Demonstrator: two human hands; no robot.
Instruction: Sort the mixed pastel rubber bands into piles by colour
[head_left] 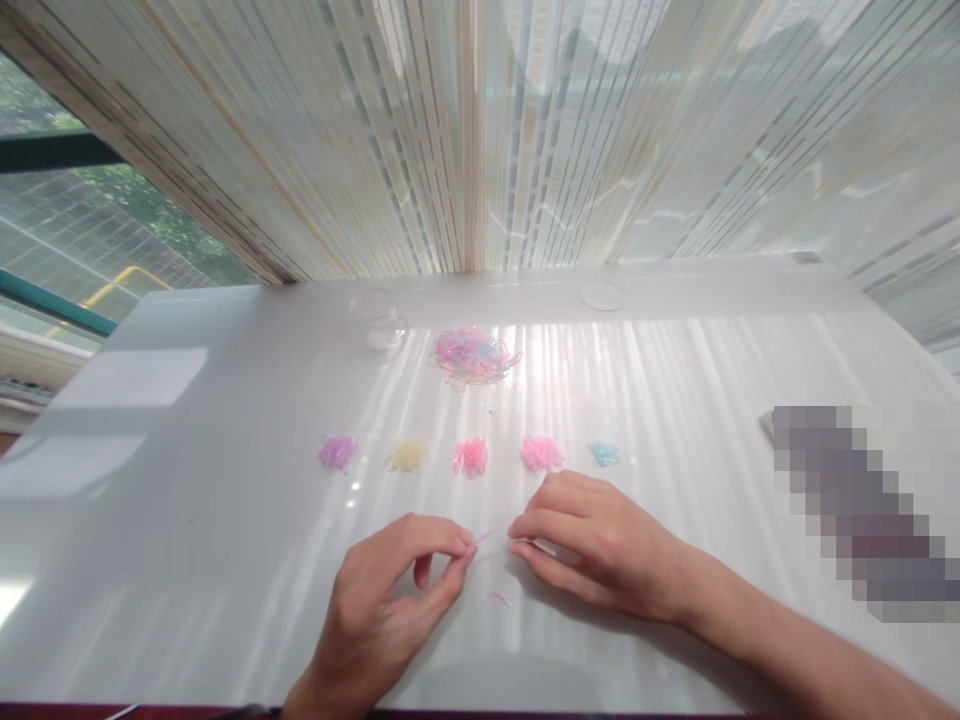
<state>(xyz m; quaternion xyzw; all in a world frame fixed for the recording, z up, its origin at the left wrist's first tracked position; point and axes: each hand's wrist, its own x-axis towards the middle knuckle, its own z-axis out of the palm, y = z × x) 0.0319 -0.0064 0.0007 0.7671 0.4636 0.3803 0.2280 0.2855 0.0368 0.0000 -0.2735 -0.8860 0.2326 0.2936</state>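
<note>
My left hand (pixel 397 590) pinches a small purple elastic band (pixel 482 538) between thumb and forefinger, its thin end sticking out to the right. Close by on the right, my right hand (pixel 592 540) has thumb and fingers drawn together; what lies between them is too small to make out. A loose pink band (pixel 499 598) rests on the table below the gap between my hands. Beyond them lies a row of small piles: purple (pixel 338 453), yellow (pixel 407 456), coral-pink (pixel 471 456), light pink (pixel 541 452) and turquoise (pixel 603 454).
A larger mixed-colour heap of bands (pixel 474 355) sits farther back on the white table (pixel 247 560). Clear plastic containers (pixel 384 328) stand to its left, and a clear round lid (pixel 601 294) lies at the back. Striped curtains (pixel 465 130) hang behind; a pixelated object (pixel 847 500) is at right.
</note>
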